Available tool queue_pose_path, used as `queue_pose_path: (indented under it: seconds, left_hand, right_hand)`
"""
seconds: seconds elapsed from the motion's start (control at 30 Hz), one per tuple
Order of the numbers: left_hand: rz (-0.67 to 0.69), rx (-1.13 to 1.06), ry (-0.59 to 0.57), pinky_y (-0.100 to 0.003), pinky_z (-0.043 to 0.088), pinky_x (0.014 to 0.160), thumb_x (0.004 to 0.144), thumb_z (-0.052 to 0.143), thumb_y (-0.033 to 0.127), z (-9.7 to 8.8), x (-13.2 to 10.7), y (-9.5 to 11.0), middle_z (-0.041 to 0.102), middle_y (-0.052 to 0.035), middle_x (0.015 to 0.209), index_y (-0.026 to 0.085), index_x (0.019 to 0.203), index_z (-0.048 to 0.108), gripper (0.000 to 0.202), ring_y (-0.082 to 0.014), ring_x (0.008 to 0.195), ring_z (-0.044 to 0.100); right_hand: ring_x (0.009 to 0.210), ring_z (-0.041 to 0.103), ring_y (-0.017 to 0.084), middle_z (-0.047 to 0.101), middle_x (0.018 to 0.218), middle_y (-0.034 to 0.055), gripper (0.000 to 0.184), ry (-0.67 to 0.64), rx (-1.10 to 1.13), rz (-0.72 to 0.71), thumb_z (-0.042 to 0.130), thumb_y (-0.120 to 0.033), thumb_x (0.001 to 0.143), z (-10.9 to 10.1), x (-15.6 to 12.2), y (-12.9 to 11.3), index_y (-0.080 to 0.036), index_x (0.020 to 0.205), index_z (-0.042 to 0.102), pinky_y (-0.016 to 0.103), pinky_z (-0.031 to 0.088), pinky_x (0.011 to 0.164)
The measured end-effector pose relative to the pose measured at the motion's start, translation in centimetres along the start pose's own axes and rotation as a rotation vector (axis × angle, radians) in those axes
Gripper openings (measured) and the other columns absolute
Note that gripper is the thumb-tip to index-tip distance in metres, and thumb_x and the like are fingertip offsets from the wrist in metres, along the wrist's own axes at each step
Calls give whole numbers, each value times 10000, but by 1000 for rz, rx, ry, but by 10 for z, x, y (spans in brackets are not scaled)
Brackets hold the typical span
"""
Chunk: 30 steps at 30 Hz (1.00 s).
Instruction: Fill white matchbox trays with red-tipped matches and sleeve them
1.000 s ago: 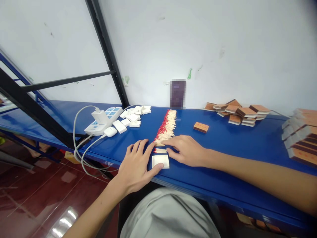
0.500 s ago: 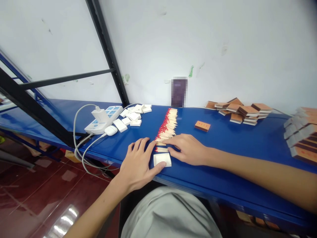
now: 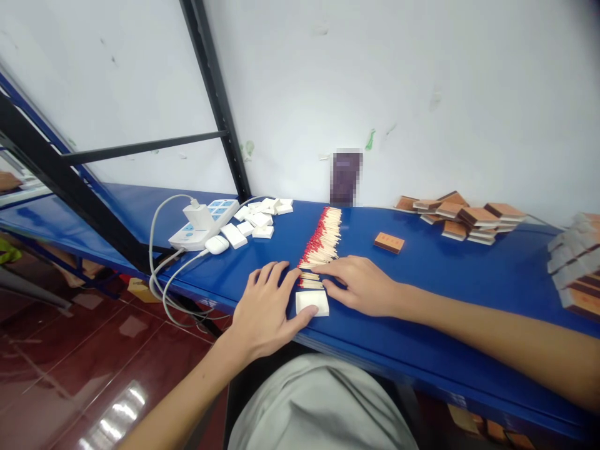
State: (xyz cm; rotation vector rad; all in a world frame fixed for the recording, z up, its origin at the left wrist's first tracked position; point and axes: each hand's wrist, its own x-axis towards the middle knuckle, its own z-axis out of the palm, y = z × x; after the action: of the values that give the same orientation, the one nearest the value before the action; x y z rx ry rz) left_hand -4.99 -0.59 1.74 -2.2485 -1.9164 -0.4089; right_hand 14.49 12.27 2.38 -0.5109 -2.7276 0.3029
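A long row of red-tipped matches (image 3: pixel 327 240) lies on the blue table, heads to the left. Closer to me, a small group of matches (image 3: pixel 311 280) sits apart from that row. My left hand (image 3: pixel 267 303) rests with fingers spread at the left of this group, its thumb on a white matchbox tray (image 3: pixel 307 301) near the table's front edge. My right hand (image 3: pixel 360 284) is at the right end of the small group, index finger and thumb apart, the index fingertip by the gap between group and row. Neither hand grips anything.
An orange matchbox (image 3: pixel 389 242) lies to the right. Behind it are piled matchboxes (image 3: pixel 462 215), with a stack (image 3: pixel 579 269) at far right. White trays (image 3: pixel 260 217) are heaped left, beside a power strip (image 3: pixel 204 226) with cables. A black shelf post (image 3: pixel 218 100) stands behind.
Several matches nearest me have been drawn toward the tray, and a gap has opened between them and the long row. The view has shifted slightly; both hands stay in about the same place.
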Motion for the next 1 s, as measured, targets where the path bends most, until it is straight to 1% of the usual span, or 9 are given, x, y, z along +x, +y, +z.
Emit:
queue_pose_path:
  seconds: [0.1,0.27,0.53,0.73,1.0]
  left_hand:
    - [17,-6,8,-536,359,1033,952,451,574,1,0,-1,508,-155,1395,163,1326,514,560,-351,1282,431]
    - [30,-20,26,-510,378,1009,962,443,553,2,-3,-2,528,-145,1377,174,1306,522,518,-336,1267,450]
    - [23,0,45,-498,374,1024,972,418,554,4,-1,-2,519,-152,1411,137,1434,423,622,-330,1272,456]
    - [17,9,36,-499,374,1032,968,420,554,5,-2,-3,523,-150,1408,134,1408,463,610,-332,1277,453]
    - [18,14,52,-496,383,1026,968,419,545,6,-3,-4,525,-157,1407,139,1370,498,577,-330,1282,453]
  right_hand:
    - [1007,692,232,730,1171,29,396,6,16,-25,485,-255,945,0,0,1,-272,1314,629,354,491,864]
    - [928,702,221,753,1083,47,355,-27,24,-46,485,-242,946,-1,0,1,-244,1241,682,328,487,804]
    - [946,700,226,749,1095,44,332,-31,28,-49,476,-254,950,-1,1,1,-242,1198,697,325,484,806]
    - [975,698,222,731,1171,38,366,-5,37,-45,484,-239,935,0,0,1,-232,1252,667,326,482,836]
    - [983,695,234,737,1152,42,342,-21,12,-26,487,-257,939,0,0,1,-219,1215,684,339,485,839]
